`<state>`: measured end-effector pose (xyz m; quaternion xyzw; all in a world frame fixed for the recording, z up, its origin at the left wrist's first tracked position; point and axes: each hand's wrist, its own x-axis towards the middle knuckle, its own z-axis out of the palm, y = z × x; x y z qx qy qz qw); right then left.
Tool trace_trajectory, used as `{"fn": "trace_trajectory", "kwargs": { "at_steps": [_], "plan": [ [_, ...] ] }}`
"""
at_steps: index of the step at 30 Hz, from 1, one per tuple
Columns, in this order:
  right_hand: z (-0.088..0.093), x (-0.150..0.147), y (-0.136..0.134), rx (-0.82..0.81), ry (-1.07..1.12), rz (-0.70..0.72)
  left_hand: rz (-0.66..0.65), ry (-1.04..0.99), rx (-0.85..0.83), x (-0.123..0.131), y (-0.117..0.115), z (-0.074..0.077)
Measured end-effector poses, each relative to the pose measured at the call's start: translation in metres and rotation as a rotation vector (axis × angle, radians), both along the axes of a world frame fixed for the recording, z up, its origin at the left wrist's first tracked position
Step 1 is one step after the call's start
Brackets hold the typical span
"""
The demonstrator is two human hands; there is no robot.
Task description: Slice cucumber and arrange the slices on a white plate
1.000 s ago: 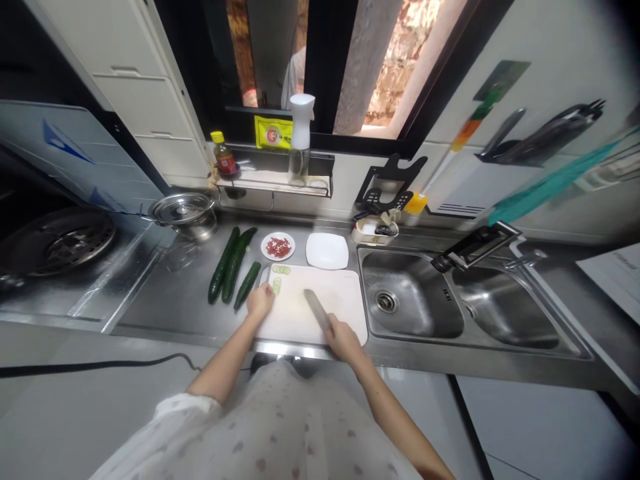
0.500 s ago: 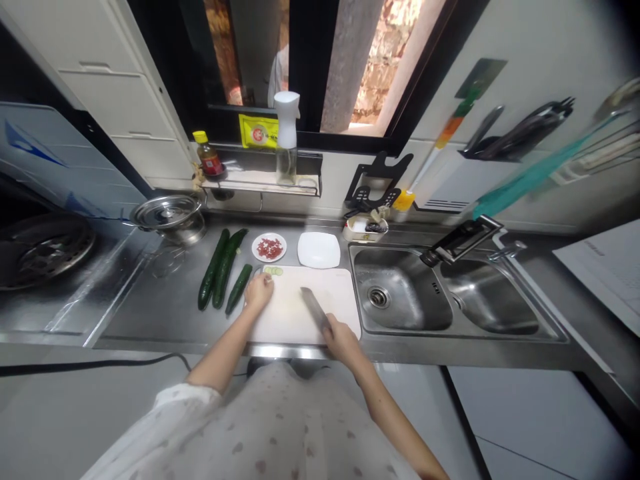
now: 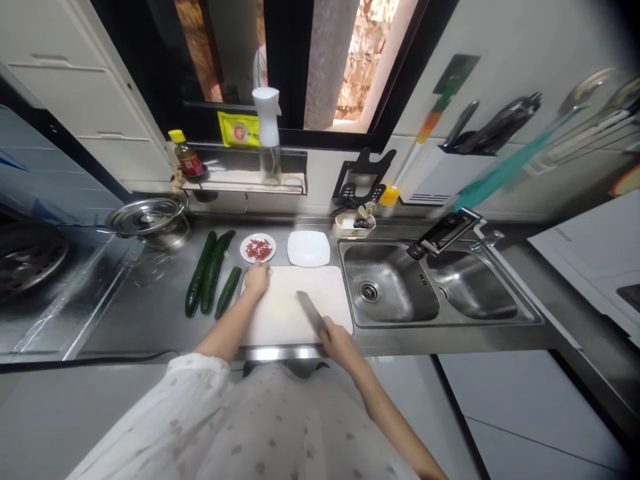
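Note:
My right hand (image 3: pixel 337 339) grips a kitchen knife (image 3: pixel 311 312) by the handle, its blade slanting up and left over the white cutting board (image 3: pixel 290 327). At the board's upper left corner, my left hand (image 3: pixel 257 280) is closed over a small bunch of cucumber slices (image 3: pixel 270 271); only a pale green edge shows past the fingers. Left of the board lies a cut piece of cucumber (image 3: pixel 228 293). Two whole cucumbers (image 3: pixel 213 273) rest side by side farther left. Just beyond my left hand is a small white plate (image 3: pixel 245 252) of chopped reddish bits.
A square white plate (image 3: pixel 309 248) sits behind the board, beside a small caddy (image 3: pixel 353 225). To the right is a double sink (image 3: pixel 390 320) with a black faucet (image 3: pixel 440 233). A lidded steel pot (image 3: pixel 147 220) stands at the left, below a shelf with bottles.
My left hand has moved up the board onto the cucumber slices, now mostly covering them. The knife stays over the board in my right hand. The view has shifted a little to the right.

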<state>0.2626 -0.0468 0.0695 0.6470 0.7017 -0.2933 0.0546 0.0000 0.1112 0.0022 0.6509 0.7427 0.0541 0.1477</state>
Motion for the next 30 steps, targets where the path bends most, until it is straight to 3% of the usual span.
{"fn": "trace_trajectory", "kwargs": {
  "at_steps": [3,7,14,19,30],
  "plan": [
    [-0.001,0.001,0.000,-0.010,-0.027,-0.001,0.044,-0.044,0.020,0.001,-0.002,0.001],
    [0.001,0.001,-0.001,0.006,-0.032,0.007,0.179,-0.249,-0.011,0.006,-0.009,0.002],
    [0.003,-0.003,0.002,0.004,-0.010,0.019,0.233,-0.516,-0.086,0.029,-0.044,-0.012],
    [0.005,-0.005,0.005,-0.008,-0.002,0.041,0.215,-0.550,-0.065,0.043,-0.064,-0.023],
    [-0.004,-0.008,0.012,0.023,-0.047,0.128,0.147,-0.447,0.028,0.049,-0.070,-0.034]
  ]
}}
